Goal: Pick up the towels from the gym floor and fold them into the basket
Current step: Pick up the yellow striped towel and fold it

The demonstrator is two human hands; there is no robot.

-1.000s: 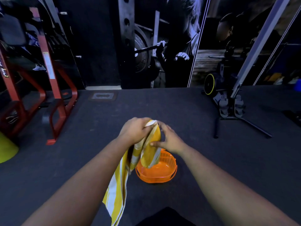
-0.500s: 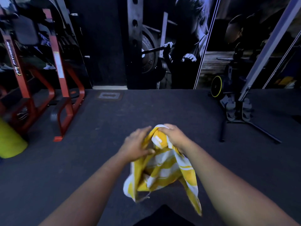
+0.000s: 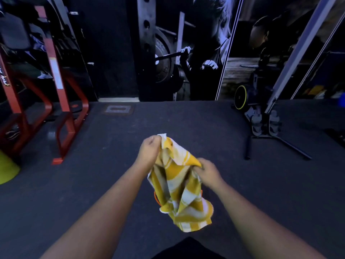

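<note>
A yellow and white striped towel (image 3: pixel 179 186) hangs crumpled in the air between my two hands, above the dark gym floor. My left hand (image 3: pixel 149 154) grips its top corner, held higher. My right hand (image 3: pixel 207 172) pinches another edge, lower and to the right. The orange basket (image 3: pixel 156 198) is almost wholly hidden behind the towel; only a thin sliver of its rim shows at the towel's left side.
A red steel rack (image 3: pixel 61 101) stands at the left with a yellow-green cone (image 3: pixel 7 171) near it. A black stand with long floor legs (image 3: pixel 276 144) sits at the right. A wall with a gym poster closes the back.
My hands have drawn apart: the left rose to the towel's top corner, the right dropped lower and rightward. The towel now hangs bunched and covers the basket.
</note>
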